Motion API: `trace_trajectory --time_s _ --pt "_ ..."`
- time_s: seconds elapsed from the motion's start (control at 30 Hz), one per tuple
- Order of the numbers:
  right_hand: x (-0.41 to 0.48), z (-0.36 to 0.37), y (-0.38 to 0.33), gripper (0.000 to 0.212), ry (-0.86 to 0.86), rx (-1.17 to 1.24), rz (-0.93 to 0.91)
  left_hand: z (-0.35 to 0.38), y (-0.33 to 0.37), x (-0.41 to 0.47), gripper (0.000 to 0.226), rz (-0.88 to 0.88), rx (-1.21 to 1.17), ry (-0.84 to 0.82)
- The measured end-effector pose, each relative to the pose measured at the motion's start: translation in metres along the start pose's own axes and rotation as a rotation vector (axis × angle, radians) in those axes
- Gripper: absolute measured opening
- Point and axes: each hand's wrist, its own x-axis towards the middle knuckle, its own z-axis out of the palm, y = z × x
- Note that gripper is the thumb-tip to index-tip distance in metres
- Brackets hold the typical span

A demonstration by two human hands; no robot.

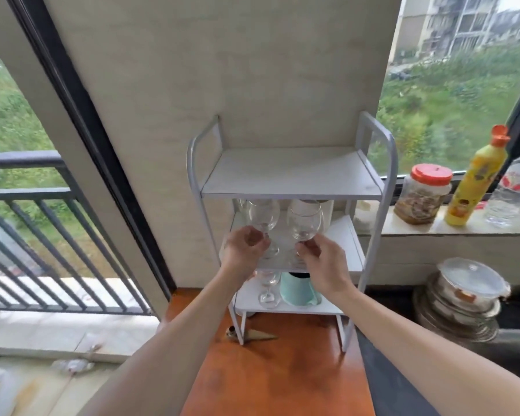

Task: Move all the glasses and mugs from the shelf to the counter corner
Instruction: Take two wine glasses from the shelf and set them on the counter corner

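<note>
Beside a balcony window, both hands reach the white shelf's [291, 192] middle tier: left hand [246, 246] and right hand [320, 255] each pinch a wine glass stem; lifting straight up, bowls apart, should avoid clinking.

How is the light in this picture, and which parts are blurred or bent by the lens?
Head view: soft daylight from the windows, no hard shadows. The frame and railing curve from the wide lens. The edges and the plants outside are smeared; the glasses and both hands, left and right, are fairly sharp.
</note>
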Motion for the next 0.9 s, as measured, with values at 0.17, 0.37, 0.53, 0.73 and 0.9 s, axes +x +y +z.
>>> trace_trajectory --time_s 0.17,0.37,0.53,0.73,0.9 --pt "-0.003 -0.01 0.002 0.007 -0.047 0.038 0.005 0.005 0.005 -0.007 0.01 0.026 0.075 -0.022" --pt "-0.015 -0.023 -0.007 0.009 -0.09 0.105 0.097 -0.015 0.004 -0.036 0.009 0.019 -0.035 -0.119" --pt "-0.049 -0.043 -0.018 0.017 -0.112 0.183 0.159 -0.033 0.01 -0.065 0.014 0.021 -0.086 -0.22" --pt "-0.131 -0.088 -0.017 0.016 0.015 0.207 0.187 -0.024 0.021 -0.122 0.011 0.085 -0.093 -0.381" --pt "-0.212 -0.159 -0.004 0.015 0.109 0.192 0.309 0.028 0.039 -0.188 0.011 0.114 -0.133 -0.573"
